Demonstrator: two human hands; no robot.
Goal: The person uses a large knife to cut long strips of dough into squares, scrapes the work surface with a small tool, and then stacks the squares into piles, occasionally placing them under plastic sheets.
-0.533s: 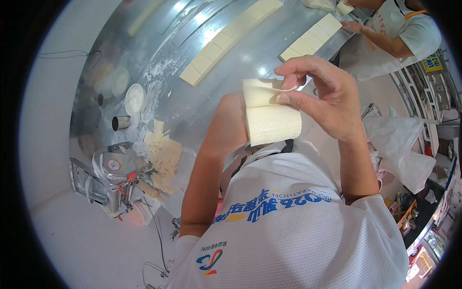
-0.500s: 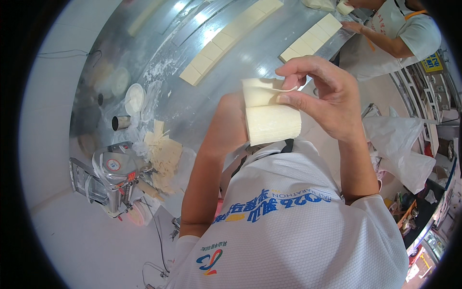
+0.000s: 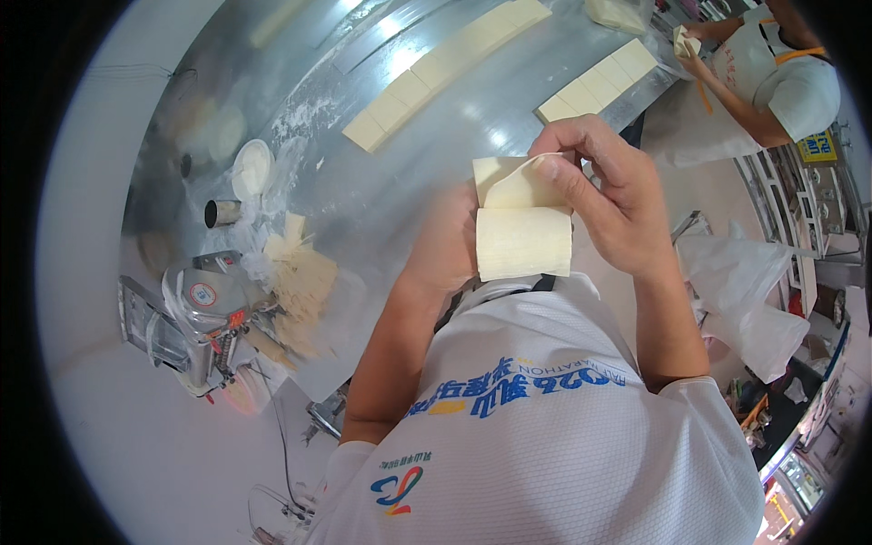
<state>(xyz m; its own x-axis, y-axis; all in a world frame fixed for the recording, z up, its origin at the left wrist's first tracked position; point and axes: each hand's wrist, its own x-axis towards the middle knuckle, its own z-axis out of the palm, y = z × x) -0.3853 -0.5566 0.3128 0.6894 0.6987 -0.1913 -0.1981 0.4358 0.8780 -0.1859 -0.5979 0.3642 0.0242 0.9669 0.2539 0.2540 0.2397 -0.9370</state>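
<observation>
A thick stack of pale square dough wrappers (image 3: 524, 243) is held up in front of my chest. My left hand (image 3: 445, 238) grips it from the left side, its fingers largely hidden behind the stack. With thumb and forefinger, my right hand (image 3: 610, 195) pinches the corner of a thin dough wrapper (image 3: 525, 188) at the stack's upper end. That corner is lifted and curls away from the flat wrapper behind it.
Two rows of dough squares (image 3: 422, 80) (image 3: 599, 84) lie on the metal table (image 3: 490, 104). A dough-rolling machine (image 3: 202, 292), dough scraps (image 3: 304, 282), a metal cup (image 3: 221, 213) and a white dish (image 3: 252, 171) are left. A co-worker (image 3: 763, 82) stands far right, near plastic bags (image 3: 736, 277).
The pinched wrapper corner has curled further back, and the stack has shifted slightly right and down. The co-worker's hands have left the table row and now hold a pale piece up.
</observation>
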